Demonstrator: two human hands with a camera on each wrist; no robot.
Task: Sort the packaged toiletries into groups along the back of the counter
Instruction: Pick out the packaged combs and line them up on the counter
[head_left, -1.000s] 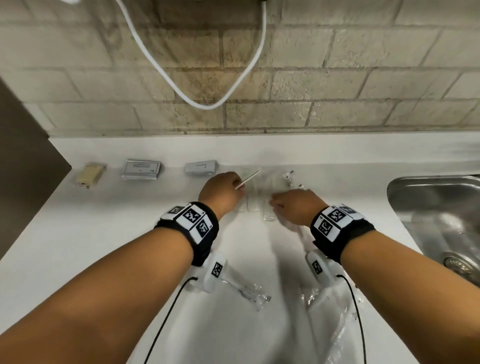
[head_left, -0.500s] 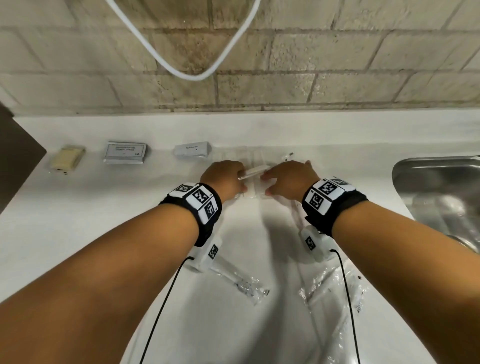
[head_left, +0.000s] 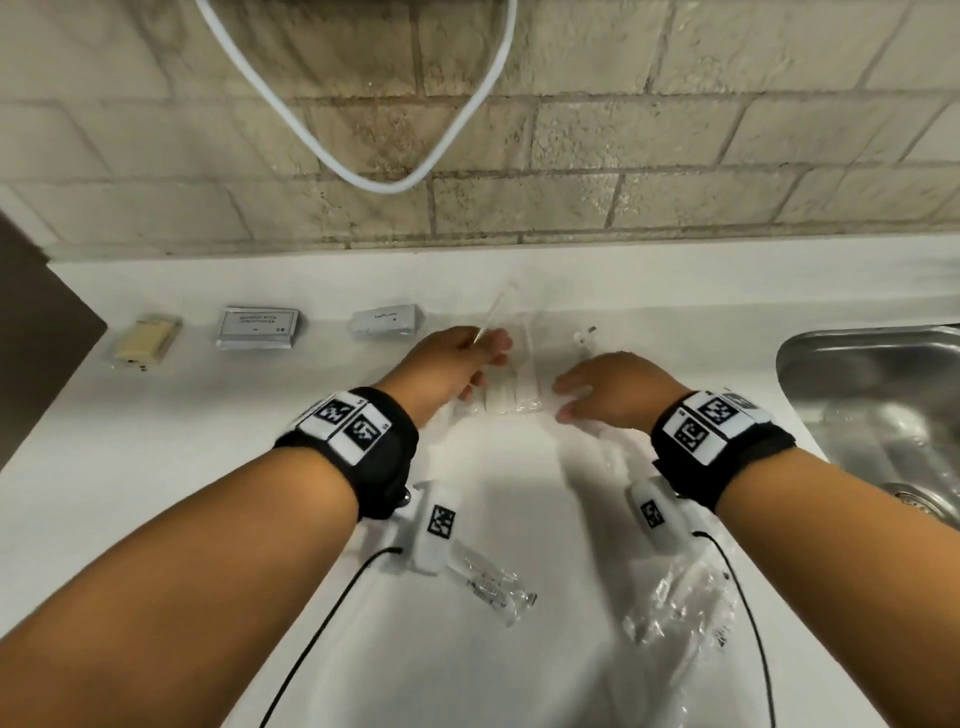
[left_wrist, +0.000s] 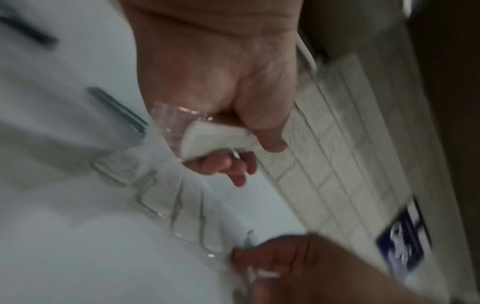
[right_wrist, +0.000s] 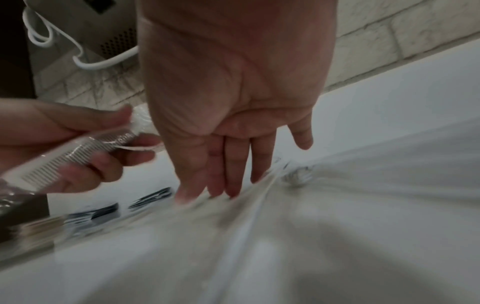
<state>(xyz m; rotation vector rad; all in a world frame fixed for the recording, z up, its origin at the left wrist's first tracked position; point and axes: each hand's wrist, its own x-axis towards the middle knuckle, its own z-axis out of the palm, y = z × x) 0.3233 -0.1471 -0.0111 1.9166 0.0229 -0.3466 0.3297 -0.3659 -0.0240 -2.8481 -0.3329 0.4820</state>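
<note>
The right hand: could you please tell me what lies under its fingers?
Under the right hand, clear plastic packets on the white counter. Their contents are blurred.

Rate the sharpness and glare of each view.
Head: mostly sharp, hands slightly blurred, glare on the sink. Left wrist: heavy motion blur everywhere; the left hand is soft. Right wrist: dim, the counter smeared, though the comb teeth stay readable.

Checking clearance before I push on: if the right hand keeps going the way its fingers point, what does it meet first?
Likely the clear packets just ahead of the right hand; its fingers seem already on clear plastic. Depth is unclear.
</note>
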